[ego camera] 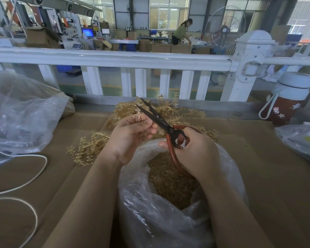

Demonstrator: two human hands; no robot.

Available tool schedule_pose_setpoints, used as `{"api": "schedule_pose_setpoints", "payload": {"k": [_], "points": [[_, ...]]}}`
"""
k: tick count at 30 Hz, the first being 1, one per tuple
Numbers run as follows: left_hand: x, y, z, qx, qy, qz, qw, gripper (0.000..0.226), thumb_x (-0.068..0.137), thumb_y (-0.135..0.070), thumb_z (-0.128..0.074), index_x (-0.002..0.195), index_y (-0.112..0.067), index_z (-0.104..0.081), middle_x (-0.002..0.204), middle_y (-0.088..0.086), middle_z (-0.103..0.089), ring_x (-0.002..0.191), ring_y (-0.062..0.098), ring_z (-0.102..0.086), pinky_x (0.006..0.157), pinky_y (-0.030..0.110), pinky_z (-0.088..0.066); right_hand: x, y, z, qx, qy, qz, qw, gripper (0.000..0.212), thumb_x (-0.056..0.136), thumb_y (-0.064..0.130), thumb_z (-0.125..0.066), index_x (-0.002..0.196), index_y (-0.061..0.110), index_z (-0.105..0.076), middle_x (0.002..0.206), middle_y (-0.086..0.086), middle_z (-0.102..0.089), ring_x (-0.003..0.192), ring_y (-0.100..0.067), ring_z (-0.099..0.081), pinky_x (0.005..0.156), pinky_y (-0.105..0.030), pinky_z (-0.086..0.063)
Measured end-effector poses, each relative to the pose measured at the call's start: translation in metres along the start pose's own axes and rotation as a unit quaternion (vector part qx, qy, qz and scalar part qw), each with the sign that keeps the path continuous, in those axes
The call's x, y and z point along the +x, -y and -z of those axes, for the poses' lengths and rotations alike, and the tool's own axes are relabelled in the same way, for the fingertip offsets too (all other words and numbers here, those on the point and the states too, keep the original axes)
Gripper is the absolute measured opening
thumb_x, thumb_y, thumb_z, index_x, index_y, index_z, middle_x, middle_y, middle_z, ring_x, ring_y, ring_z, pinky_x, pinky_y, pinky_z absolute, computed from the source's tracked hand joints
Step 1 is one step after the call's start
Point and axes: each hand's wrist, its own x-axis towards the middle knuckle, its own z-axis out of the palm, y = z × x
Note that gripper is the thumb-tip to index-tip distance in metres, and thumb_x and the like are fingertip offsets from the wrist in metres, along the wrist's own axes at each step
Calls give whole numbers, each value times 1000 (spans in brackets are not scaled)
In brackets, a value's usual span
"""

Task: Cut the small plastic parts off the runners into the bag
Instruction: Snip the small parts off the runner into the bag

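Note:
My left hand (131, 133) pinches a short tan plastic runner (139, 116) above the bag. My right hand (193, 151) grips red-handled scissors (157, 119) whose dark blades stand slightly apart, pointing up and left beside the runner's tip. Below both hands a clear plastic bag (138, 203) lies open, holding a heap of small tan cut parts (168, 179). A pile of tan runners (179, 110) lies behind the hands, and another bunch of runners (89, 149) lies left of my left wrist.
Cardboard (267, 176) covers the work table. A large clear bag (20, 119) sits at far left, a white cord (25, 185) loops at front left, a red-and-white flask (288, 101) stands at right with another bag (299, 138). A white railing (115, 59) runs behind.

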Motion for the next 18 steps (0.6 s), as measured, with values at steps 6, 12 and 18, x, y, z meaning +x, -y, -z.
{"api": "schedule_pose_setpoints", "payload": {"k": [6, 12, 18], "points": [[1, -1, 0, 4, -51, 17, 999, 9, 83, -7, -68, 76, -11, -71, 70, 5, -73, 62, 11, -68, 58, 20, -53, 1, 0, 0, 24, 53, -41, 997, 62, 63, 93, -50, 90, 39, -62, 68, 26, -58, 65, 8, -54, 54, -10, -35], [4, 2, 3, -25, -112, 31, 993, 11, 91, -5, -63, 83, -6, -71, 73, 7, -74, 65, 12, -70, 58, 20, -55, 1, -1, 0, 24, 90, -82, 992, 64, 63, 92, -50, 81, 32, -61, 70, 17, -65, 65, 1, -60, 57, -19, -48], [4, 4, 3, -13, -75, 85, 993, 4, 86, -8, -68, 89, -8, -71, 85, 8, -77, 78, 15, -74, 67, 23, -57, 5, 3, 2, 195, 67, -157, 966, 39, 79, 58, -75, 70, 20, -70, 59, 9, -66, 53, -4, -60, 58, -35, -53]]}}
